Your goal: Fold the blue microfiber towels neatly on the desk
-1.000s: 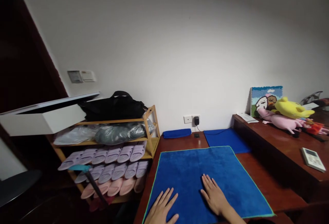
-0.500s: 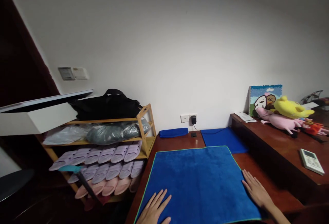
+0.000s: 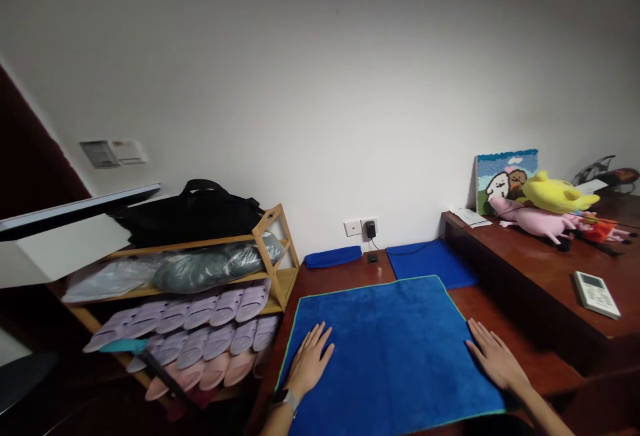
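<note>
A blue cloth with a light green edge (image 3: 390,349) lies spread flat on the reddish-brown table (image 3: 330,279). On its left side my left hand (image 3: 310,358) rests palm down, fingers stretched, a watch at the wrist. My right hand (image 3: 494,354) lies flat over the cloth's right edge, fingers extended. Neither hand grips anything. Behind the cloth are a rolled blue cloth (image 3: 333,257) and another flat blue cloth (image 3: 430,264), partly covered by the front one.
At the left stands a wooden rack (image 3: 285,283) with slippers (image 3: 220,343), plastic-wrapped items and a black bag (image 3: 193,213). The raised right ledge holds plush toys (image 3: 555,193), a picture (image 3: 505,176) and a white remote (image 3: 597,294). A black plug (image 3: 370,229) sits in the wall socket.
My left hand has moved up the cloth, with its fingers closer together, and its wrist now shows. The camera view has shifted and tilted slightly. My right hand stays at the cloth's right edge.
</note>
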A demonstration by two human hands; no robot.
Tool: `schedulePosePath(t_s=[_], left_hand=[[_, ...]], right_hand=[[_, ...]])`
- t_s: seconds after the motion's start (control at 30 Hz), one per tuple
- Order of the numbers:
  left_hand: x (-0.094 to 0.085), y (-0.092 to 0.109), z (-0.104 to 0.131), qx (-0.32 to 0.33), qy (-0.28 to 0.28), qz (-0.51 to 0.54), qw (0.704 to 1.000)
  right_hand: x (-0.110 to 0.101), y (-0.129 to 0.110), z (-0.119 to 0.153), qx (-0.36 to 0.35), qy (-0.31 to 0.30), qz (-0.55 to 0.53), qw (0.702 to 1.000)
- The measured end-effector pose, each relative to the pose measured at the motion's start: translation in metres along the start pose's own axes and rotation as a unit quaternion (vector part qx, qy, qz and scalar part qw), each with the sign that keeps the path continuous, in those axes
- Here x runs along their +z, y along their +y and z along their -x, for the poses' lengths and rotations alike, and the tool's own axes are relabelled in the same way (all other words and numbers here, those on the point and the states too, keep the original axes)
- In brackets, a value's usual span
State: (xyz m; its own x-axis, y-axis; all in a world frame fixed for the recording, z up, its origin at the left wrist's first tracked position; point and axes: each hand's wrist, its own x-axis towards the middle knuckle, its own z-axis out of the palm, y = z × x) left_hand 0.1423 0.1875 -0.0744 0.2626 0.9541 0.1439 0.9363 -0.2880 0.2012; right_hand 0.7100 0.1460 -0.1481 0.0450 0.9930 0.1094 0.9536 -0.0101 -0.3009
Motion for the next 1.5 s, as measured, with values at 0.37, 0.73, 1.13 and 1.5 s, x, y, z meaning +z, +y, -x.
schedulePosePath(t_s=[0.37,0.73,1.13,1.5], left_hand=[[0.025,-0.010,-0.001,-0.017,-0.001,-0.026,1.000],[0.019,-0.004,-0.001,-0.030,-0.019,-0.034,0.999],[0.022,-0.010,-0.004,-0.026,-0.015,-0.028,0.999],[0.012,-0.013,-0.013,-0.020,-0.040,-0.081,0.996]], right_hand=[[0.004,-0.058,-0.018,0.019,0.030,0.067,0.997],[0.033,-0.261,-0.055,-0.170,-0.112,-0.033,0.978],[-0.009,-0.015,-0.068,0.014,-0.061,0.027,0.998],[-0.006,-0.002,-0.063,-0.002,-0.007,-0.037,0.999]])
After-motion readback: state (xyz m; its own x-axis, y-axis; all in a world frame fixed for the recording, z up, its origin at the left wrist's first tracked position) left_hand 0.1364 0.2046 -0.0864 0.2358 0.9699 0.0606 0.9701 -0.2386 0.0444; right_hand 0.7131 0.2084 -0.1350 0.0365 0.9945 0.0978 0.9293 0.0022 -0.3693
